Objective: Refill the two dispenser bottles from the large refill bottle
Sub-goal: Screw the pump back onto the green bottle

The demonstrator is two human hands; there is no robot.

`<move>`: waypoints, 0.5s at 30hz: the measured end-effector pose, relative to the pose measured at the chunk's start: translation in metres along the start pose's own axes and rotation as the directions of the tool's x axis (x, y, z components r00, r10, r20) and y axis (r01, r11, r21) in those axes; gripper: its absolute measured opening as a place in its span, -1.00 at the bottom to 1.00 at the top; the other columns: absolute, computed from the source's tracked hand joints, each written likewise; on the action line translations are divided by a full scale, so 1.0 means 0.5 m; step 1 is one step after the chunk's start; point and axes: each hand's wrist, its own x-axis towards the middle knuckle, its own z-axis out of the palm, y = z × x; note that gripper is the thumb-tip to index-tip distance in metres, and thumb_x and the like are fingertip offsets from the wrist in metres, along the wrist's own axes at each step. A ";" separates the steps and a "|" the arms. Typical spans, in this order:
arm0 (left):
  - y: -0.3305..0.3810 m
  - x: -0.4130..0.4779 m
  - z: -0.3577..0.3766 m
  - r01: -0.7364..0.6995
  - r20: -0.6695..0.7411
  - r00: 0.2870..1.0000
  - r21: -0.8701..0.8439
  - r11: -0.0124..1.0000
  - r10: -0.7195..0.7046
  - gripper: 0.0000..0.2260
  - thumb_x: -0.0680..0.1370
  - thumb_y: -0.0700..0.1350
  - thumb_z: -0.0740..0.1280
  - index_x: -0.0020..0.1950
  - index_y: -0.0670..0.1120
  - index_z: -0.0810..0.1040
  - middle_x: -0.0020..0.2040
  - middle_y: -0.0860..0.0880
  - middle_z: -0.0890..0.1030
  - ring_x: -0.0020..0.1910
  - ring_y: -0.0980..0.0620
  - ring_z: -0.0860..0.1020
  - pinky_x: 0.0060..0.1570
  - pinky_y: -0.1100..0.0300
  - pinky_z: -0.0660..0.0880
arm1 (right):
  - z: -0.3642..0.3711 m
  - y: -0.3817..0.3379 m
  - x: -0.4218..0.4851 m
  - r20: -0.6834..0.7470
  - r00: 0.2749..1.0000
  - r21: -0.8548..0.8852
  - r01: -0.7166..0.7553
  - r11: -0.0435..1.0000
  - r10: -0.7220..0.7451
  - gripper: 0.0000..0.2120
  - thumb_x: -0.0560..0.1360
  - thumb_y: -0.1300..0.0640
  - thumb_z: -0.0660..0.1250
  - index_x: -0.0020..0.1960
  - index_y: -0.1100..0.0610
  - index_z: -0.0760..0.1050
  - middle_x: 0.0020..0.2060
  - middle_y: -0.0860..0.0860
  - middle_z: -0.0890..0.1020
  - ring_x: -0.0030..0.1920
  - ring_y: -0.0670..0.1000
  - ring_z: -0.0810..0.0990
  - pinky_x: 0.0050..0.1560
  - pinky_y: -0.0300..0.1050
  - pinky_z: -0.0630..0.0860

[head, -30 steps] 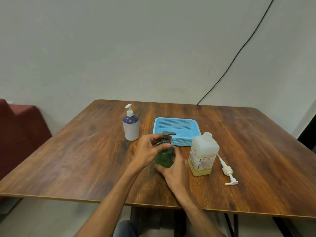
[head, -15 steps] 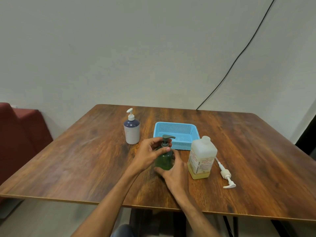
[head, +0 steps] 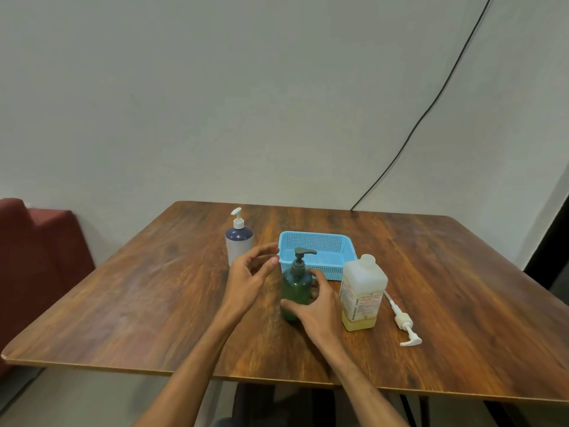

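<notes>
Brown wood-grain table (head: 154, 303). Upright on it: navy-and-white pump bottle (head: 238, 245), blue plastic mesh basket (head: 314, 243), dark green pump bottle (head: 296, 286), translucent square refill jug (head: 363, 291). White detached pump (head: 404, 322) lies flat beside the jug.

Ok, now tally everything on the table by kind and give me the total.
Dispenser bottles: 2, the green dispenser bottle and the navy-and-white dispenser bottle
Refill bottles: 1, the large refill bottle
Loose pumps: 1, the white pump lying on the table
Baskets: 1, the blue basket
Total: 5
</notes>
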 end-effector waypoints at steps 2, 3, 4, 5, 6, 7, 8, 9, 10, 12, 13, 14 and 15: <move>-0.003 0.012 -0.012 -0.002 -0.048 0.999 0.017 1.000 0.003 -0.75 0.57 -0.20 0.39 0.25 -0.09 0.61 0.18 0.03 0.67 0.15 0.08 0.64 0.18 0.01 0.60 | 0.000 -0.026 0.020 -0.044 0.999 0.045 -0.010 0.999 0.012 -0.26 0.27 0.03 0.67 0.33 -0.12 0.39 0.17 -0.19 0.50 0.17 -0.13 0.51 0.16 -0.32 0.48; -0.003 0.020 -0.016 -0.001 -0.071 0.997 0.026 1.000 0.003 -0.76 0.57 -0.20 0.39 0.24 -0.10 0.61 0.16 0.02 0.67 0.14 0.07 0.64 0.18 -0.01 0.60 | -0.001 -0.041 0.032 -0.072 0.997 0.066 -0.007 0.998 0.012 -0.26 0.27 0.03 0.67 0.35 -0.10 0.40 0.18 -0.15 0.52 0.16 -0.11 0.52 0.19 -0.23 0.52; -0.003 0.028 -0.020 0.002 -0.092 0.996 0.031 1.000 0.001 -0.77 0.56 -0.20 0.39 0.22 -0.10 0.62 0.15 0.01 0.67 0.12 0.07 0.65 0.17 -0.03 0.60 | -0.002 -0.056 0.047 -0.097 0.995 0.079 -0.004 0.997 0.011 -0.25 0.27 0.02 0.67 0.36 -0.10 0.39 0.16 -0.14 0.53 0.13 -0.09 0.54 0.19 -0.17 0.53; -0.002 0.036 -0.022 0.003 -0.110 0.994 0.038 0.999 0.001 -0.77 0.56 -0.20 0.39 0.21 -0.10 0.63 0.14 0.01 0.68 0.11 0.08 0.65 0.16 -0.03 0.61 | -0.004 -0.070 0.062 -0.116 0.993 0.086 -0.004 0.996 0.014 -0.24 0.27 0.02 0.67 0.36 -0.11 0.38 0.12 -0.14 0.52 0.09 -0.08 0.55 0.15 -0.16 0.53; -0.001 0.045 -0.024 0.001 -0.128 0.992 0.047 0.999 0.005 -0.78 0.56 -0.20 0.40 0.21 -0.10 0.63 0.13 0.01 0.68 0.09 0.09 0.66 0.15 -0.01 0.61 | -0.006 -0.083 0.078 -0.128 0.992 0.085 -0.011 0.996 0.022 -0.23 0.28 0.03 0.67 0.38 -0.08 0.37 0.08 -0.15 0.50 0.06 -0.09 0.54 0.11 -0.19 0.49; 0.000 0.055 -0.025 -0.004 -0.146 0.989 0.060 0.998 0.012 -0.78 0.56 -0.19 0.40 0.20 -0.10 0.64 0.13 0.02 0.68 0.08 0.10 0.66 0.14 0.01 0.62 | -0.007 -0.095 0.097 -0.137 0.990 0.082 -0.019 0.996 0.030 -0.23 0.29 0.04 0.66 0.39 -0.05 0.37 0.07 -0.14 0.49 0.05 -0.09 0.51 0.07 -0.24 0.44; 0.001 0.064 -0.025 -0.008 -0.160 0.987 0.073 0.997 0.020 -0.79 0.56 -0.20 0.41 0.19 -0.10 0.64 0.12 0.02 0.68 0.07 0.11 0.66 0.13 0.04 0.62 | -0.008 -0.103 0.114 -0.147 0.989 0.077 -0.021 0.997 0.032 -0.25 0.29 0.06 0.65 0.38 -0.03 0.37 0.06 -0.13 0.48 0.06 -0.09 0.48 0.04 -0.27 0.40; 0.001 0.075 -0.025 -0.011 -0.169 0.985 0.083 0.996 0.025 -0.79 0.55 -0.20 0.41 0.19 -0.11 0.65 0.12 0.02 0.68 0.06 0.12 0.66 0.12 0.08 0.62 | -0.005 -0.109 0.134 -0.158 0.987 0.066 -0.017 0.998 0.028 -0.28 0.29 0.08 0.65 0.35 -0.02 0.38 0.06 -0.12 0.50 0.07 -0.08 0.47 0.02 -0.27 0.39; -0.001 0.085 -0.026 -0.014 -0.171 0.985 0.092 0.996 0.030 -0.79 0.55 -0.20 0.41 0.19 -0.11 0.65 0.11 0.02 0.68 0.06 0.13 0.66 0.12 0.11 0.62 | -0.001 -0.114 0.151 -0.172 0.985 0.054 -0.014 0.998 0.023 -0.30 0.28 0.08 0.65 0.31 -0.02 0.39 0.06 -0.10 0.52 0.09 -0.06 0.48 0.03 -0.22 0.41; -0.007 0.106 -0.025 -0.016 -0.163 0.986 0.099 0.995 0.032 -0.79 0.56 -0.21 0.41 0.19 -0.10 0.65 0.10 0.05 0.68 0.05 0.16 0.65 0.09 0.17 0.62 | 0.015 -0.114 0.185 -0.206 0.978 0.030 -0.017 0.999 0.023 -0.38 0.27 0.08 0.66 0.18 -0.06 0.39 0.05 -0.11 0.54 0.07 -0.03 0.50 0.02 -0.11 0.44; -0.010 0.114 -0.023 -0.018 -0.159 0.987 0.102 0.995 0.034 -0.79 0.56 -0.21 0.41 0.18 -0.09 0.65 0.10 0.06 0.68 0.04 0.17 0.65 0.07 0.20 0.62 | 0.024 -0.113 0.200 -0.220 0.975 0.029 -0.022 0.999 0.027 -0.41 0.26 0.08 0.66 0.13 -0.07 0.38 0.03 -0.11 0.55 0.04 -0.03 0.52 -0.01 -0.10 0.46; -0.015 0.124 -0.022 -0.021 -0.158 0.987 0.108 0.994 0.038 -0.80 0.56 -0.22 0.41 0.18 -0.09 0.65 0.09 0.07 0.68 0.03 0.20 0.65 0.07 0.24 0.61 | 0.033 -0.112 0.217 -0.232 0.972 0.033 -0.027 0.999 0.034 -0.42 0.25 0.08 0.66 0.11 -0.06 0.38 0.03 -0.11 0.57 0.03 -0.02 0.55 -0.04 -0.08 0.49; -0.019 0.132 -0.020 -0.024 -0.159 0.986 0.115 0.993 0.042 -0.80 0.56 -0.22 0.41 0.17 -0.10 0.65 0.09 0.07 0.68 0.03 0.22 0.64 0.06 0.27 0.60 | 0.042 -0.110 0.233 -0.244 0.969 0.034 -0.032 0.999 0.039 -0.41 0.24 0.07 0.66 0.11 -0.06 0.39 0.03 -0.09 0.60 0.02 0.00 0.58 -0.05 -0.04 0.54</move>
